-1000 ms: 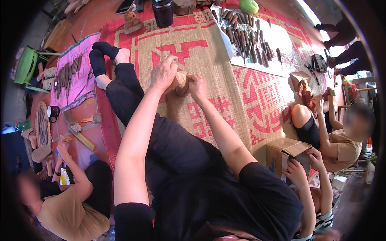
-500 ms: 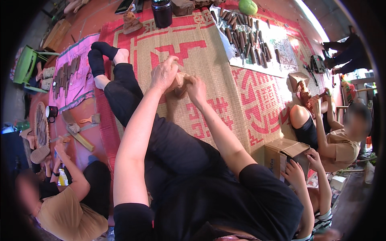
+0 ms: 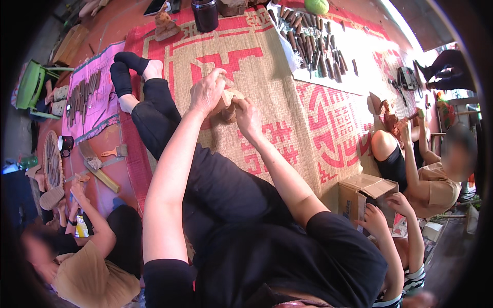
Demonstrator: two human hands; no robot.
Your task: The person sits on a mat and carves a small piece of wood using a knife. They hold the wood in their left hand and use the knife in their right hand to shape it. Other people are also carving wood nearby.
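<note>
My left hand (image 3: 206, 94) is curled over the far left side of a small, pale piece of wood (image 3: 231, 96), gripping it above the mat. My right hand (image 3: 248, 118) has its thumb and fingers pinched together at the right edge of the same piece. Whether those fingertips also hold something small is too fine to make out. A browner part shows just below the pale face, between both hands. Part of the piece is hidden by my fingers. My legs in dark trousers stretch out beneath my forearms.
The red-patterned straw mat (image 3: 277, 110) lies under me. Many wood-handled carving tools (image 3: 313, 46) rest on a white sheet, others (image 3: 84, 97) on a pink cloth. A dark jar (image 3: 205, 16) and a small carved figure (image 3: 165, 25) stand beyond. People work on both sides, one by a cardboard box (image 3: 354, 197).
Both hands stay on the wooden piece with only a slight shift, and more of its pale face shows. The whole view has moved a little.
</note>
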